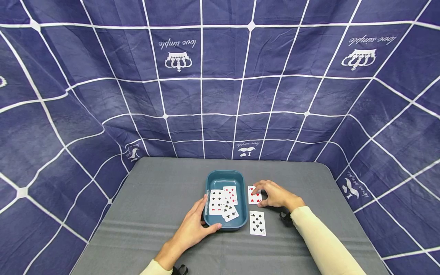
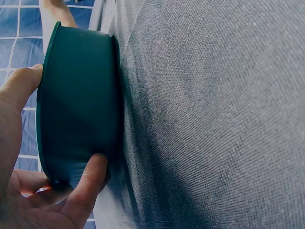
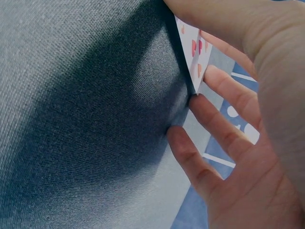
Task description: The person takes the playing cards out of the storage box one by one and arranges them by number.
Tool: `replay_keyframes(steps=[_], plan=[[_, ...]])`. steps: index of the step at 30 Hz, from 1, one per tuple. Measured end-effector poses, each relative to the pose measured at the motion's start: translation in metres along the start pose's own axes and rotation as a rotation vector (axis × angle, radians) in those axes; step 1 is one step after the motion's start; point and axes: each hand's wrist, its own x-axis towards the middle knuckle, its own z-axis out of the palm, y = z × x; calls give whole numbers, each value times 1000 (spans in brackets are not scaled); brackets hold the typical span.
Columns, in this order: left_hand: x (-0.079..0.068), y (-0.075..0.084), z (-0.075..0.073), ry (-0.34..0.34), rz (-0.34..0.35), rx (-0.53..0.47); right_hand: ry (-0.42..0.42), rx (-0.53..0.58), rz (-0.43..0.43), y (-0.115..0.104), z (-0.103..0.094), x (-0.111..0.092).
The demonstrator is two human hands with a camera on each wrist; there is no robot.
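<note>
Head view: rounded-corner blue tray (image 1: 245,202) sitting mid-desk (image 1: 165,191), toward the far edge, glossy cards (image 1: 216,202) overlapping inside. Left hand (image 1: 192,228) is gripping its near-left corner, thumb and fingers apart; right hand (image 1: 275,194) is pinching a hearts card (image 1: 254,199) beside the tray's right edge. A spades card (image 1: 257,223) is lying by its near-right corner.

Left wrist: thumb is touching the smooth tray's rim.

Right wrist: thin card is tilting above coarse grey weave.

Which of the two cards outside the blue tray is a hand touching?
The white rectangular playing card with red pips, touched by the right hand's fingers. The other, a white rectangular playing card with black spades, lies untouched.
</note>
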Motion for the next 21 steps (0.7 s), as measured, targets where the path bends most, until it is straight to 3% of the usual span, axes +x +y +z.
replay_keyframes(steps=[21], plan=[[0, -1, 1, 3, 0, 3, 14, -18, -24, -2, -3, -2]])
